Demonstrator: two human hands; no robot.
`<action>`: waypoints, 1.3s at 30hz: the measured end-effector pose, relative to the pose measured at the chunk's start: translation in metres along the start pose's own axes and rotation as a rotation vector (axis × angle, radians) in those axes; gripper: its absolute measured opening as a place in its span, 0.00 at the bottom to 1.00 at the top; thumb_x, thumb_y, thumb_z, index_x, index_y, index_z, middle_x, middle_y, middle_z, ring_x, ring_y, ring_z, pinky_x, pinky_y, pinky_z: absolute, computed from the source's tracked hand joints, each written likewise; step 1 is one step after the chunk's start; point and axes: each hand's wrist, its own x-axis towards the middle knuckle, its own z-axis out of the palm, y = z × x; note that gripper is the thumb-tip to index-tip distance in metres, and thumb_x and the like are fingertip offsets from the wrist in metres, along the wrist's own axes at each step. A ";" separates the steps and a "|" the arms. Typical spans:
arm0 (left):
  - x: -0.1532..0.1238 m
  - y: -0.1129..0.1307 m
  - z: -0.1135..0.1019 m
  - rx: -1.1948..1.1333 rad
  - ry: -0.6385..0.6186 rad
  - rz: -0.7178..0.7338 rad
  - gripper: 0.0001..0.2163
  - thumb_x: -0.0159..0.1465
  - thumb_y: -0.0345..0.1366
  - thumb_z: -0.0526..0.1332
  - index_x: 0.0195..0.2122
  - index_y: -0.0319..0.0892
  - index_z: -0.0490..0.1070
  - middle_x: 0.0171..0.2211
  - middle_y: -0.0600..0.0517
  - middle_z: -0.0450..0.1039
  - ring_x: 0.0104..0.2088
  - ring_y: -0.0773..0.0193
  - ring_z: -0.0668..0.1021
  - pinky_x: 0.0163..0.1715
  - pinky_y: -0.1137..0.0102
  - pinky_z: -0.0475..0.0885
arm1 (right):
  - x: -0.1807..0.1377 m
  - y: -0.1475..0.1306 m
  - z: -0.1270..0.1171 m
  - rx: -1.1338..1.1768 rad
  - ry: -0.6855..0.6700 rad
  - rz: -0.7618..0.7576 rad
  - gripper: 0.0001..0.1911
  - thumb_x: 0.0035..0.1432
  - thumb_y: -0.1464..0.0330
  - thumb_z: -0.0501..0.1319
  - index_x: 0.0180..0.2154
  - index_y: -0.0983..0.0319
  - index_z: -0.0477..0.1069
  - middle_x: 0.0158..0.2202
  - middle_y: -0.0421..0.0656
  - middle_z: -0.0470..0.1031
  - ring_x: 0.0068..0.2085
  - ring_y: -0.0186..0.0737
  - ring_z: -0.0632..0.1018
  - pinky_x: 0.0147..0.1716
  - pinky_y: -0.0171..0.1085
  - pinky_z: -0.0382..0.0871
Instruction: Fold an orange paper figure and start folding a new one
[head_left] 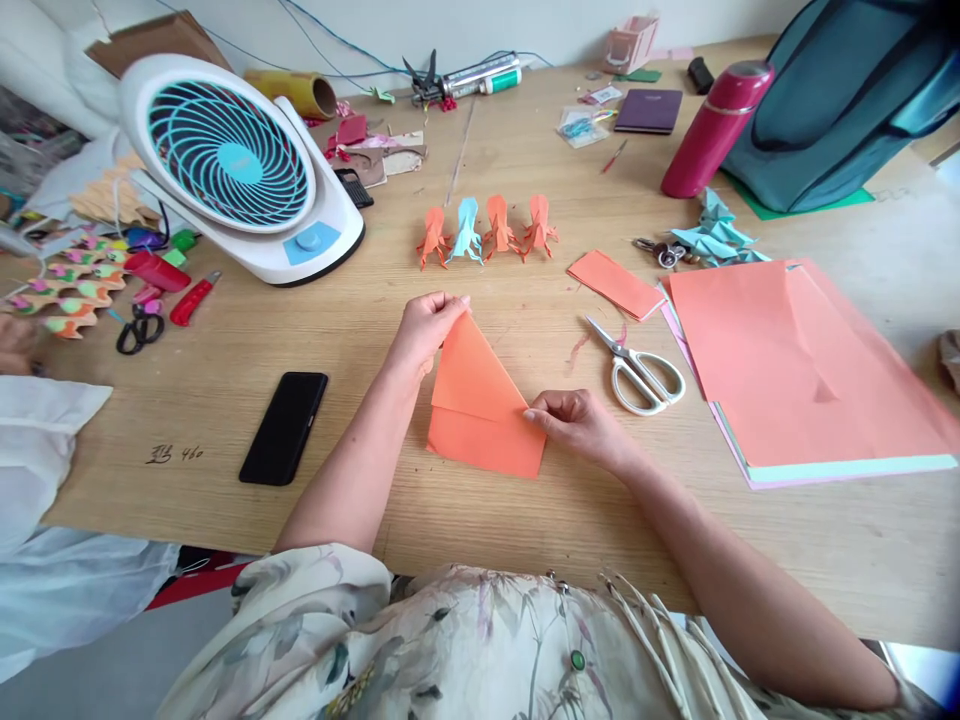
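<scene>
An orange sheet of paper (pixel 480 410) lies on the wooden table (pixel 525 520) in front of me, partly folded so its upper part forms a triangle. My left hand (pixel 426 328) pinches the triangle's top corner. My right hand (pixel 581 425) pinches the paper's right edge at the fold. A row of small folded paper figures (pixel 487 232), three orange and one light blue, stands just beyond the sheet.
White-handled scissors (pixel 641 370) lie right of the sheet, beside a stack of orange and pastel paper (pixel 802 370). A black phone (pixel 285 427) lies at left. A white and teal fan (pixel 240 165), a red flask (pixel 716 125), a teal bag (pixel 840 100) and craft clutter ring the table.
</scene>
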 end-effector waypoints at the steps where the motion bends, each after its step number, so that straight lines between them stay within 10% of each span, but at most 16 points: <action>1: 0.000 0.000 -0.001 -0.017 0.004 0.001 0.13 0.57 0.41 0.66 0.23 0.40 0.66 0.19 0.59 0.62 0.18 0.74 0.63 0.19 0.77 0.56 | 0.000 -0.001 0.000 -0.010 -0.010 0.007 0.23 0.63 0.51 0.57 0.25 0.62 0.65 0.22 0.35 0.56 0.25 0.31 0.57 0.23 0.34 0.49; 19: -0.064 -0.038 -0.039 -0.080 -0.314 -0.057 0.18 0.56 0.49 0.68 0.26 0.40 0.67 0.24 0.58 0.64 0.25 0.72 0.65 0.27 0.75 0.59 | 0.003 0.003 -0.004 0.175 0.080 0.094 0.24 0.60 0.48 0.61 0.26 0.62 0.66 0.22 0.35 0.58 0.25 0.31 0.57 0.26 0.35 0.48; 39: -0.075 -0.065 -0.036 -0.058 -0.135 0.078 0.16 0.61 0.42 0.65 0.23 0.41 0.62 0.22 0.58 0.54 0.23 0.71 0.58 0.23 0.74 0.54 | -0.016 -0.008 -0.013 -0.100 0.016 0.144 0.21 0.65 0.52 0.58 0.28 0.61 0.65 0.23 0.35 0.59 0.25 0.31 0.58 0.24 0.35 0.50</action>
